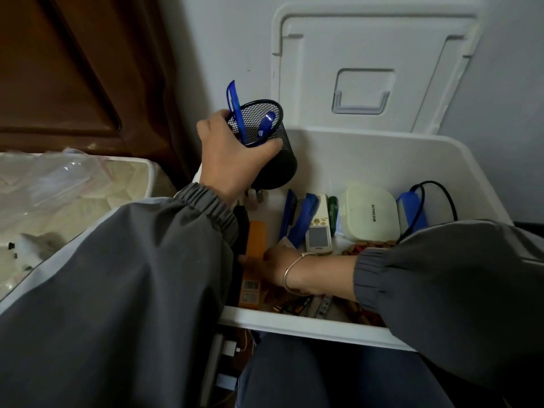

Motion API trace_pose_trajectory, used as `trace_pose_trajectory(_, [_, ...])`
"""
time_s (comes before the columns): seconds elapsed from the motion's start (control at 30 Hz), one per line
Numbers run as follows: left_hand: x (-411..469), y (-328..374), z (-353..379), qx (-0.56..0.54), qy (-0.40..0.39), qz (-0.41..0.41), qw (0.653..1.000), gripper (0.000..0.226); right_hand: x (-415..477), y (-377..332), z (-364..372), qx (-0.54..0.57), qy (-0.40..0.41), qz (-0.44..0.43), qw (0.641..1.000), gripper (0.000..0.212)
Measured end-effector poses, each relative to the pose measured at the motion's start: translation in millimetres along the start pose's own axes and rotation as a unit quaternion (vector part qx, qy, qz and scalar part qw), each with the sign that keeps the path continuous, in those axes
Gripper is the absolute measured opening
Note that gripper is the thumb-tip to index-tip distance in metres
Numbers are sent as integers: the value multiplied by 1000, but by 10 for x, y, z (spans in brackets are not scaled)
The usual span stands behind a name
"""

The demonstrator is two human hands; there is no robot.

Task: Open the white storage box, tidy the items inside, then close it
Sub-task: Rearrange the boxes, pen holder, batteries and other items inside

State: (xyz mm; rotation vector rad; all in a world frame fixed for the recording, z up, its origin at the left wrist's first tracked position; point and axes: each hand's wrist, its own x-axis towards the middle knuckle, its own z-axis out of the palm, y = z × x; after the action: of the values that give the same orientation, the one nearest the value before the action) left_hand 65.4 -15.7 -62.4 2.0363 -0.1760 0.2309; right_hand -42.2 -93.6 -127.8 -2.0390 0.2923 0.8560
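Currently the white storage box (297, 323) is open, with its lid (368, 54) standing upright behind the box's rear wall. The tidying step is judged to be in hand.

Left of the box lies a mattress (88, 184) under clear film. Above the box's left rear corner, the left grip (232, 154) is curled round the upper wall of the black mesh pen holder (273, 169), holding it clear of the box floor. Blue pens (235, 113) stand inside the holder.

Recommended procedure:
- Keep the holder upright so the pens do not tip out.
- Clear a flat patch of the box floor first.
- Seat the holder against a box wall.

In the box's front left area, the right grip (276, 266) lies against an orange packet (255, 245), with a bracelet (291, 272) on the wrist. Its fingertips pass behind the left sleeve (132, 275), so whether they pinch the packet or only touch it cannot be told.

Along the middle of the box lie a blue stapler (303, 219), a white handset (318, 231) and a pale green case (368, 213). A black cable (438, 192) loops at the box's right end.

Both sleeves cover the box's front corners. The small brown items under the right wrist are too dim to identify.
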Motion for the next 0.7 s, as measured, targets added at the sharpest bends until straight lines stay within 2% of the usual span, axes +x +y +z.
trace_pose_trajectory(0.13, [6,3,-7,2,-7,1,1000,92,-45,-49,-22,1,-13,22,1000,53])
trace_pose_trajectory(0.23, [7,1,-7,-4,-8,-1,1000,92,-80,-83,-82,23,-24,11,999,63])
trace_pose_trajectory(0.43, [19,1,-7,-2,-7,-1,1000,90,46,-128,-39,5,19,9,1000,78])
trace_pose_trajectory(0.6, [37,-4,-18,1,-8,-4,1000,89,166,-149,-58,86,47,8,995,77])
trace_pose_trajectory(0.7, [38,-3,-15,4,-10,-5,1000,89,193,-122,-47,109,26,33,993,81])
